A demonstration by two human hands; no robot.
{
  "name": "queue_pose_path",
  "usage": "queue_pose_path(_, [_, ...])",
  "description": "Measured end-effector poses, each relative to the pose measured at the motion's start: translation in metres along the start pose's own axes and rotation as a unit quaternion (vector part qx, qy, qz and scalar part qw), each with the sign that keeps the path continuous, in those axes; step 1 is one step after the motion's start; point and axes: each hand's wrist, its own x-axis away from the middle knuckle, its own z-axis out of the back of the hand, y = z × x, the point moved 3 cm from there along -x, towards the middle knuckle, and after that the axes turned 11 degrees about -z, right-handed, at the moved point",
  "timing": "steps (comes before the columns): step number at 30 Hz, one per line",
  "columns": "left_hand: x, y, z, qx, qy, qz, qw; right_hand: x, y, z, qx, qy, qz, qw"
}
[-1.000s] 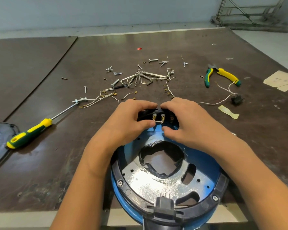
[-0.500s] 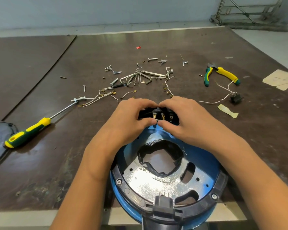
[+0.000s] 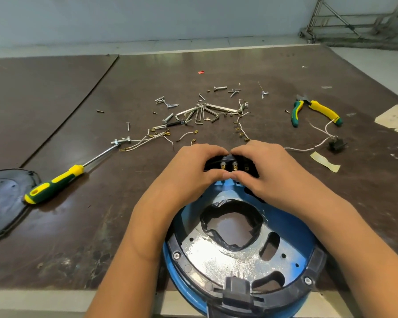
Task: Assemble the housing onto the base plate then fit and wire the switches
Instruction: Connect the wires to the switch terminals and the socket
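A round blue housing (image 3: 292, 239) with a shiny metal base plate (image 3: 216, 255) and a black rim sits at the table's near edge. At its far side is a black switch block (image 3: 230, 165) with brass terminals. My left hand (image 3: 193, 173) and my right hand (image 3: 269, 173) both grip this block, fingers curled over its far side and thumbs meeting at its near side. Most of the block is hidden by my fingers. Another black switch (image 3: 337, 143) with white wires lies at the right.
A yellow-green screwdriver (image 3: 55, 184) lies at the left, beside a black cover plate (image 3: 2, 203). Pliers (image 3: 315, 111) lie at the far right. Loose screws, hex keys (image 3: 200, 113) and short terminal wires (image 3: 147, 140) are scattered beyond my hands. Paper scraps (image 3: 394, 119) lie at the right edge.
My thumbs have closed in until they touch over the switch block's near side. Both hands stayed on the block; the view shifted slightly.
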Motion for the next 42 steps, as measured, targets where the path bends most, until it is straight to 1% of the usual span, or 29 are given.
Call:
queue_pose_path(3, [0.002,-0.005,0.000,0.022,0.038,0.023,0.999,-0.001,0.002,0.001,-0.021,0.006,-0.004,1.000])
queue_pose_path(4, [0.002,-0.005,0.000,0.049,0.062,0.036,0.996,-0.002,0.003,0.002,-0.025,0.007,-0.006,1.000])
queue_pose_path(5, [0.003,-0.007,0.002,0.097,0.096,0.052,0.989,-0.002,0.003,0.003,-0.025,0.007,-0.007,1.000])
queue_pose_path(7, [0.006,-0.017,0.009,0.219,0.181,0.088,0.955,-0.002,0.004,0.003,-0.024,0.012,-0.010,1.000])
queue_pose_path(8, [0.010,-0.028,0.014,0.233,0.218,0.105,0.942,-0.002,0.005,0.003,-0.025,0.015,-0.012,0.999])
queue_pose_path(9, [0.016,-0.043,0.019,0.202,0.239,0.124,0.942,-0.002,0.005,0.003,-0.028,0.018,-0.016,0.999])
queue_pose_path(10, [0.024,-0.062,0.026,0.147,0.248,0.151,0.945,-0.003,0.004,0.002,-0.032,0.021,-0.016,0.999])
queue_pose_path(12, [0.042,-0.100,0.037,0.016,0.225,0.219,0.949,-0.003,0.004,0.002,-0.036,0.028,-0.016,0.999])
queue_pose_path(14, [0.055,-0.131,0.038,-0.072,0.168,0.256,0.949,-0.002,0.004,0.002,-0.039,0.029,-0.018,0.999])
queue_pose_path(16, [0.053,-0.144,0.033,-0.110,0.129,0.259,0.951,-0.003,0.005,0.002,-0.041,0.028,-0.018,0.999])
queue_pose_path(19, [0.044,-0.143,0.026,-0.168,0.099,0.236,0.952,-0.004,0.004,0.002,-0.035,0.025,-0.017,0.999])
queue_pose_path(21, [0.042,-0.143,0.025,-0.195,0.091,0.237,0.948,-0.004,0.005,0.001,-0.030,0.025,-0.018,0.999])
queue_pose_path(25, [0.045,-0.144,0.026,-0.193,0.114,0.267,0.937,-0.003,0.004,0.001,-0.022,0.021,-0.023,0.999])
queue_pose_path(28, [0.042,-0.141,0.024,-0.205,0.116,0.263,0.936,-0.005,0.003,0.001,-0.022,0.022,-0.026,0.999])
queue_pose_path(31, [0.042,-0.137,0.026,-0.215,0.137,0.256,0.932,-0.005,0.004,0.000,-0.018,0.020,-0.029,0.999])
queue_pose_path(36, [0.038,-0.132,0.029,-0.173,0.144,0.231,0.947,-0.007,0.003,-0.001,-0.015,0.018,-0.032,0.999])
queue_pose_path(40, [0.041,-0.130,0.032,-0.141,0.188,0.204,0.950,-0.007,0.002,-0.002,-0.012,0.014,-0.030,0.999])
queue_pose_path(42, [0.042,-0.130,0.030,-0.136,0.180,0.202,0.953,-0.007,0.002,-0.002,-0.011,0.014,-0.030,0.999])
